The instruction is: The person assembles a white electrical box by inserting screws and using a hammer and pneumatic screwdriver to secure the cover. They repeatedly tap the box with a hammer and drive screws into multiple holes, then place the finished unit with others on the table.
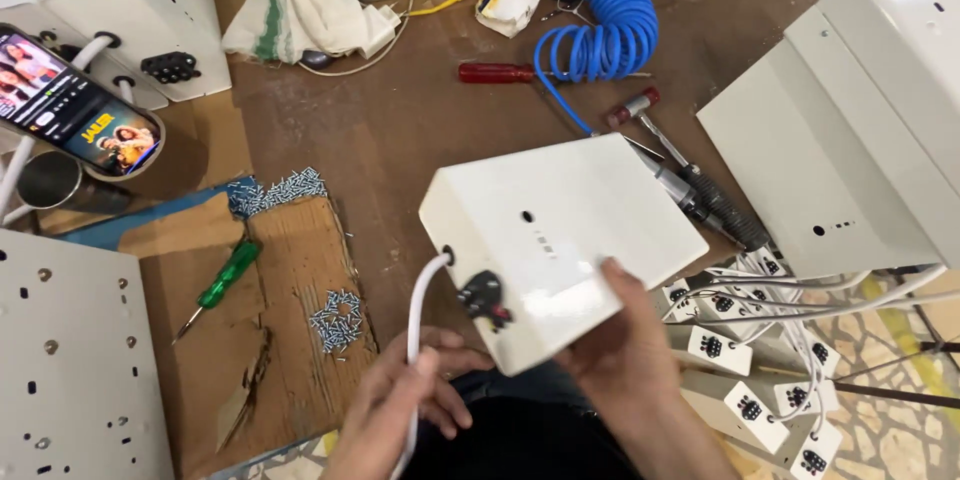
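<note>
Nearest us, our left hand (400, 405) is clenched around the white cable (418, 320) where it enters the white metal box (560, 240), while our right hand (625, 350) grips the box's near edge, tilted above the bench (400, 130). We judge it wise to keep the cable slack at its hole and the box steady. Beyond lie screws (338, 318) on cardboard (290, 270), a green screwdriver (222, 280), a red screwdriver (500, 72) and a blue coiled hose (610, 20).
</note>
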